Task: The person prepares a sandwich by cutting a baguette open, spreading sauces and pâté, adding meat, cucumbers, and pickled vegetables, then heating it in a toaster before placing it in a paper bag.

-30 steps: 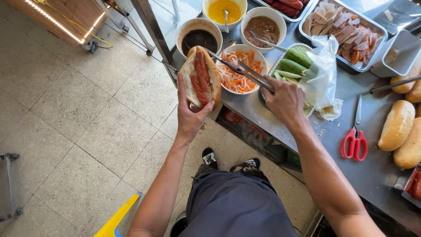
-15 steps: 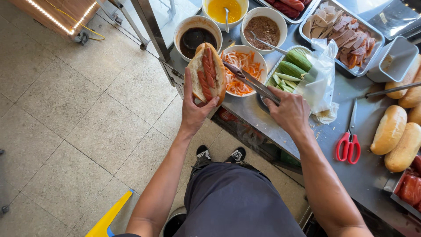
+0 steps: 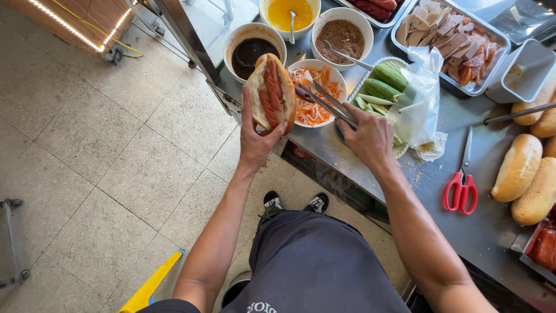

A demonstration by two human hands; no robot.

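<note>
Now left hand (image 3: 256, 136) cups split roll (image 3: 270, 93) w/ sausage, fingers wrapped underneath; soft, crushable, so hold it by the crust. Right hand (image 3: 370, 139) fingers clenched on metal tongs (image 3: 324, 103), tips in bowl of shredded carrot (image 3: 315, 95) near counter (image 3: 440, 232) front edge; stiff, prob slick.

bread roll (image 3: 271, 93): a split, pale-crusted roll stood nearly upright in my left hand (image 3: 255, 139), cut side toward me, my fingers wrapped behind its lower half, held off the edge of the desk over the floor tiles.
filling: reddish sausage strips lay lengthwise along the open cut, from near the top to just above my thumb.
tongs (image 3: 325, 103): slim metal tongs were pinched in my right hand (image 3: 370, 139), angled up and left, tips near together and just beside the roll's right edge.
shredded salad bowl (image 3: 318, 93): a white bowl of orange and white shreds sat on the desk right under the tongs' tips.
</note>
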